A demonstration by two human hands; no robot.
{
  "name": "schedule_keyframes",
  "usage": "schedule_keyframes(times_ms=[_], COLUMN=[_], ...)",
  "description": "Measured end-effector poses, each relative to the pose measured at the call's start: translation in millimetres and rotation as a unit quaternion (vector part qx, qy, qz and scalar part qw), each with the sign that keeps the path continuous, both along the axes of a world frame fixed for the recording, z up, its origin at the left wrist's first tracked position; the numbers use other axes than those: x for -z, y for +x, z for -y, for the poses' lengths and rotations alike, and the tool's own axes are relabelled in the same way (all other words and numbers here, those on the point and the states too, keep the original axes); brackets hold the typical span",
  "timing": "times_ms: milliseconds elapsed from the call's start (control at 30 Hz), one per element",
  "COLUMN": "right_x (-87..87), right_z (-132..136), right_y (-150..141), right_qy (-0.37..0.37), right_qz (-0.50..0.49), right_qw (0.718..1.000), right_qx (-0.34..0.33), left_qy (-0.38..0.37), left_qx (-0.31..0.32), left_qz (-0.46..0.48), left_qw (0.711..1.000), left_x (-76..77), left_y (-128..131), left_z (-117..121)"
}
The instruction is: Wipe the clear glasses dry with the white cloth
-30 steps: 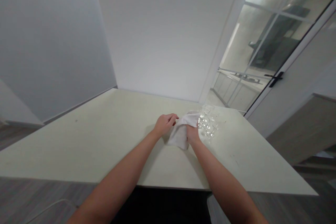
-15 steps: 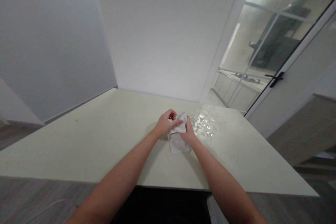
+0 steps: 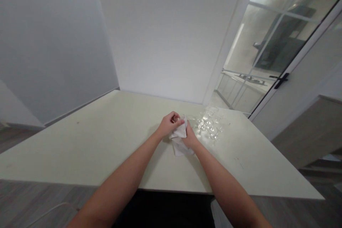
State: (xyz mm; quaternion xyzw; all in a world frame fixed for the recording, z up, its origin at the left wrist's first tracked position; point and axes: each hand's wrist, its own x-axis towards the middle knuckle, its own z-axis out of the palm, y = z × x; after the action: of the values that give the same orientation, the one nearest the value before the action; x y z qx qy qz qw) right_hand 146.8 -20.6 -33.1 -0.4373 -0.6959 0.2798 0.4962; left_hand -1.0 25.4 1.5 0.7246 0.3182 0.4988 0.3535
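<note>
Head view: pinched white cloth [image 3: 181, 146] in half-curled left hand [image 3: 168, 125], gripped it in curled right hand [image 3: 191, 138], near clear glassware [image 3: 210, 124].

Likely a home: a glazed door [image 3: 267, 50] shows a kitchen counter [image 3: 240, 85] beyond.

I face a plain white wall [image 3: 165, 42], a grey wall [image 3: 53, 42] to my left. My pale tabletop [image 3: 80, 149] stands over grey wood-look flooring [image 3: 48, 199]; right, bright light shows through a glass-paned door [image 3: 267, 42] with a black handle [image 3: 281, 80].
</note>
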Motion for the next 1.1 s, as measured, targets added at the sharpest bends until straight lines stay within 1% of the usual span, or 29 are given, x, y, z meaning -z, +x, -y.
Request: schedule_keyframes(times_ms=[100, 167, 300, 367, 433, 500, 600, 633, 667, 800, 867, 933, 1000, 1067, 1100], right_x=[0.6, -1.9, -8.9, -10.6, -10.8, -10.1, -8.1, -7.1, -5.7, 0.8, 2.8, 3.1, 2.4, 1.6, 1.4], right_z=[-0.5, 0.0, 1.6, 2.4, 3.1, 3.4, 1.8, 0.6, -0.7, -5.8, -7.1, -7.4, -6.9, -6.1, -5.5], right_y=[0.0, -0.9, -3.3, -4.5, -5.9, -7.5, -8.6, -8.3, -7.5, -2.6, -1.0, -0.8, -1.4, -2.3, -2.6], right_qy=[0.017, 0.029, 0.026, 0.034, 0.037, 0.028, 0.03, 0.034, 0.036, 0.009, 0.006, 0.013, 0.014, 0.007, 0.004], right_qz=[-0.008, -0.027, -0.052, -0.05, -0.049, -0.056, -0.077, -0.082, -0.085, -0.082, -0.08, -0.079, -0.076, -0.073, -0.073], right_qw=[1.0, 0.999, 0.996, 0.995, 0.994, 0.994, 0.992, 0.992, 0.992, 0.996, 0.996, 0.996, 0.995, 0.995, 0.995], right_qx=[-0.002, -0.025, -0.071, -0.085, -0.089, -0.09, -0.091, -0.091, -0.085, -0.04, -0.033, -0.043, -0.057, -0.066, -0.062], left_qy=[-0.021, -0.041, -0.085, -0.1, -0.107, -0.101, -0.083, -0.08, -0.083, -0.119, -0.12, -0.102, -0.083, -0.08, -0.084], left_qx=[0.021, 0.043, 0.081, 0.108, 0.122, 0.102, 0.037, 0.027, 0.029, 0.108, 0.129, 0.115, 0.082, 0.06, 0.062], left_qz=[0.029, 0.054, 0.096, 0.119, 0.133, 0.143, 0.159, 0.161, 0.165, 0.186, 0.19, 0.18, 0.159, 0.142, 0.142], left_qw=[0.999, 0.997, 0.988, 0.982, 0.978, 0.979, 0.983, 0.983, 0.982, 0.969, 0.966, 0.972, 0.98, 0.985, 0.984], left_x=[-1.3, -2.8, -6.5, -8.0, -8.6, -8.0, -5.4, -4.5, -3.7, -3.2, -3.8, -4.0, -3.7, -2.9, -2.7], left_y=[0.9, 0.2, -4.2, -5.6, -4.8, -1.6, 4.3, 5.5, 6.0, 3.8, 3.1, 4.0, 5.7, 6.7, 6.5], left_z=[-0.7, -1.7, -2.0, -0.6, 0.9, 1.4, -0.5, -1.5, -2.5, -4.2, -3.2, -1.6, -0.3, 0.3, 0.3])
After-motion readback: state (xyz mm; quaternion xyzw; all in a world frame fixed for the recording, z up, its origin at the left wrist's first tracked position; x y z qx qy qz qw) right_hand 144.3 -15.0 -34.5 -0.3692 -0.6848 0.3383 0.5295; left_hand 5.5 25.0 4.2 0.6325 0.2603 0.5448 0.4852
